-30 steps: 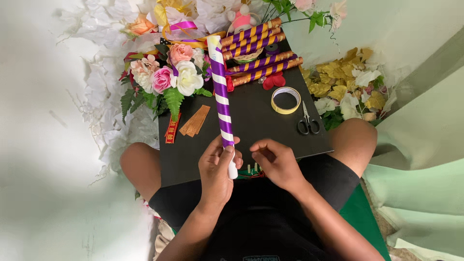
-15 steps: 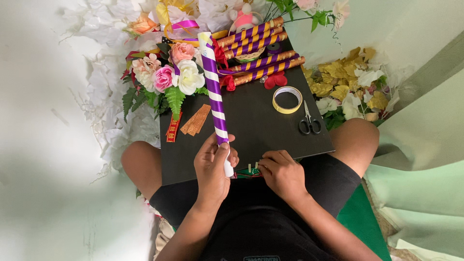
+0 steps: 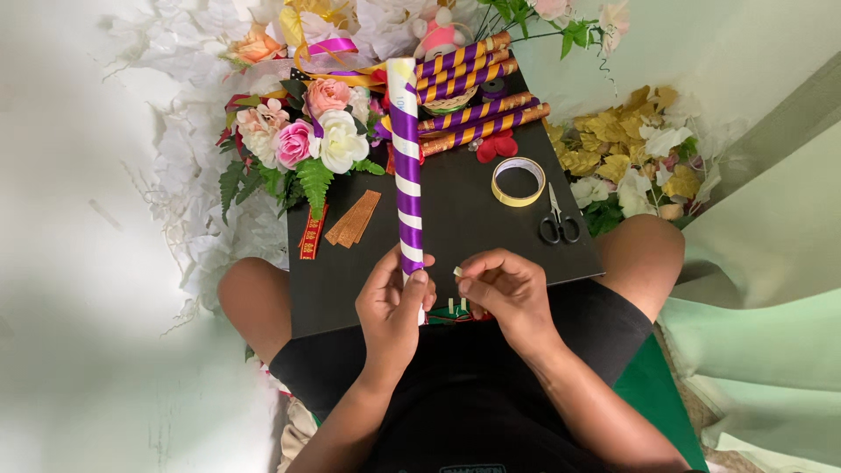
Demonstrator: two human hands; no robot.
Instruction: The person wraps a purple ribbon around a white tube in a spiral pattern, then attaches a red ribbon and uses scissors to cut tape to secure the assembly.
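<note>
Left of my fingers, at the far left edge of the black flat board surface (image 3: 491,219) on my lap: a bunch of artificial pink, white and peach roses with green fern leaves (image 3: 302,140), then a narrow red patterned ribbon strip (image 3: 310,235) and two tan flat strips (image 3: 354,219), all well apart from my hands.

My left hand (image 3: 392,311) is clenched around the lower end of the long white tube wound with a purple satin ribbon spiral (image 3: 405,166). The tube runs away from me, its far end over the flower pile and its near end inside my grip, thumb and fingers (image 3: 419,282) wrapped on the last purple turn.

Judgement: the tube looks light and stiff, probably hollow, so a one-handed hold at the end is enough. Satin is slick and the winding could slide or loosen; grip is best placed on the loose ribbon end, pressing it flat, not mid-span.

Just right of those fingers, my right hand (image 3: 508,293) pinches a small pale scrap, likely a piece of tape (image 3: 457,272), between thumb and forefinger, near the tube but not touching it.

Beyond and right of my fingers: a stack of purple-and-gold striped sticks (image 3: 477,114), a roll of yellowish tape (image 3: 518,181), small black-handled scissors (image 3: 558,219), and gold and white fabric leaves (image 3: 631,158) off the board.
</note>
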